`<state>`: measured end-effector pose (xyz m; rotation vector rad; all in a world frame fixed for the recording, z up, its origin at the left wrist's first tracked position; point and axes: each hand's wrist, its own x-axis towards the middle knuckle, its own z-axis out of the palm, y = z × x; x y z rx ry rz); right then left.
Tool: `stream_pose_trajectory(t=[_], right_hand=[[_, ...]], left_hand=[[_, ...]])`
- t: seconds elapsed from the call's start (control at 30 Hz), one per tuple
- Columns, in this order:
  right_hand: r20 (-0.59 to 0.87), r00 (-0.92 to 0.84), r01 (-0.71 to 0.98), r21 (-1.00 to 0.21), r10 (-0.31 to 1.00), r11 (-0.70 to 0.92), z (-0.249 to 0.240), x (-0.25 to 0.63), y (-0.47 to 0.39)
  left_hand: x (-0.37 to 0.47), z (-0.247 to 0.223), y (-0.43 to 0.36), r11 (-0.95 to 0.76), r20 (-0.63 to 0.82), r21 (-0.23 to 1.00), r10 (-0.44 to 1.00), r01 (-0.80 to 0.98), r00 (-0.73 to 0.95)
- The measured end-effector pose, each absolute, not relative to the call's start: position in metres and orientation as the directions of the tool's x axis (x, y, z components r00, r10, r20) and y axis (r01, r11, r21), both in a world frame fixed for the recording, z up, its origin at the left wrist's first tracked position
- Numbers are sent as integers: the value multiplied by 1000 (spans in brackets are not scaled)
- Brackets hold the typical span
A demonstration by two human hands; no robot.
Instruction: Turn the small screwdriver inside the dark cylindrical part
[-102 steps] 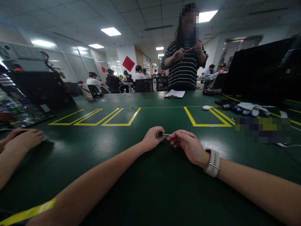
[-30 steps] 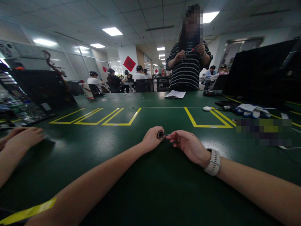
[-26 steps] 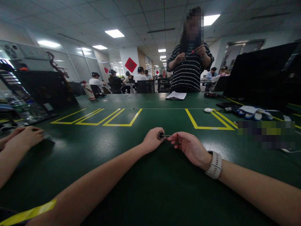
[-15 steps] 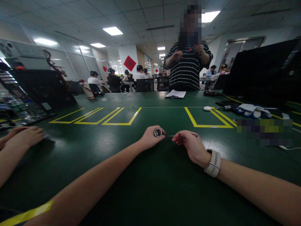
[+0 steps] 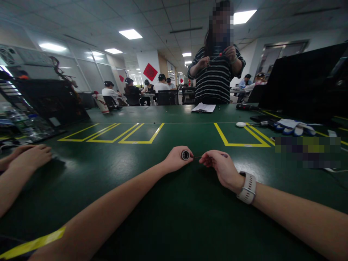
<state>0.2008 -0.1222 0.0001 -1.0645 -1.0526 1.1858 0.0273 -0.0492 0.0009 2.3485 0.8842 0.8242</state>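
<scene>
My left hand (image 5: 176,158) is closed round a small dark cylindrical part (image 5: 185,155), whose round open end with a metallic rim faces the camera. In my right hand (image 5: 217,166) is a thin screwdriver-like tool (image 5: 224,155) with a dark reddish handle. Its slim metal shaft points left and reaches the fingertips of my left hand beside the cylindrical part. Whether the tip touches the part cannot be made out. Both hands are just above the green table (image 5: 152,203).
Another person's hands (image 5: 29,157) rest at the left edge. Yellow tape outlines (image 5: 136,142) mark the table. Across it, a person in a striped top (image 5: 213,78) stands behind a clipboard (image 5: 203,108). Gloves (image 5: 295,127) and a dark monitor (image 5: 304,83) are at the right.
My left hand and the cylindrical part have shifted slightly right, toward my right hand, and the part's open end has turned a little. Less of the shaft shows between the hands.
</scene>
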Motion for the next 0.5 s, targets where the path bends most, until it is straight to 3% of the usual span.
stream_pose_trajectory(t=[0.5], right_hand=[[92,35,48,-995,995,90,1,195,-121]], left_hand=[[31,1,-50,-668,405,537,739,515,538]])
